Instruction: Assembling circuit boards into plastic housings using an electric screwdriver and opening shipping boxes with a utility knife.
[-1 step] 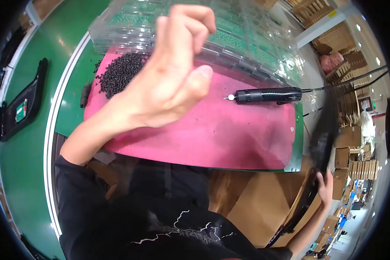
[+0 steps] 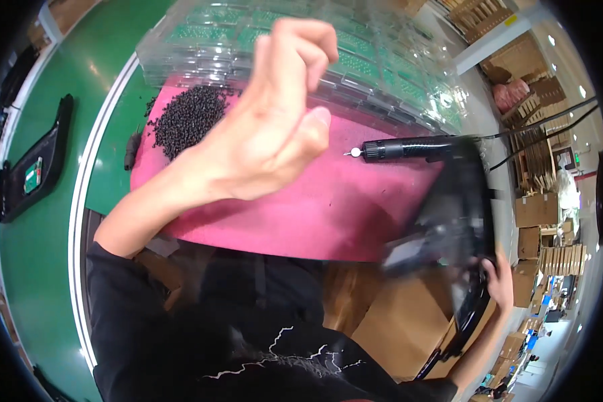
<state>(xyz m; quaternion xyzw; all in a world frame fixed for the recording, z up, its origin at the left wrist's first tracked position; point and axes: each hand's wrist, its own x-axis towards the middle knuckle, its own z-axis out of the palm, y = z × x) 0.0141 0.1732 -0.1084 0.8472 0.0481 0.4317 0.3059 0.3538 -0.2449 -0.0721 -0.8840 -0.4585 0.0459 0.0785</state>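
Note:
My left hand [image 2: 268, 127] is raised above the pink mat [image 2: 275, 228], its fingers half curled and thumb apart, with nothing visible in it. Beneath and beside that wrist lies a heap of small black screws [image 2: 184, 117]. At the right, my right hand [image 2: 500, 281] grips the edge of a black plastic housing [image 2: 472, 201], tilted and partly blurred. This housing overhangs the mat's right end and covers the rear of a black electric screwdriver [image 2: 402, 147], which lies with its bit pointing left.
Clear plastic trays [image 2: 214, 57] holding green circuit boards are stacked behind the mat. A small dark hand tool [image 2: 132, 151] lies left of the screws. Another black housing [image 2: 37, 161] with a green board rests on the green surface at left. Below right stands a cardboard box [image 2: 402, 321].
The black housing has swung left and turned, its wide inner side now showing over the mat's right end. My left hand has shifted slightly right and down.

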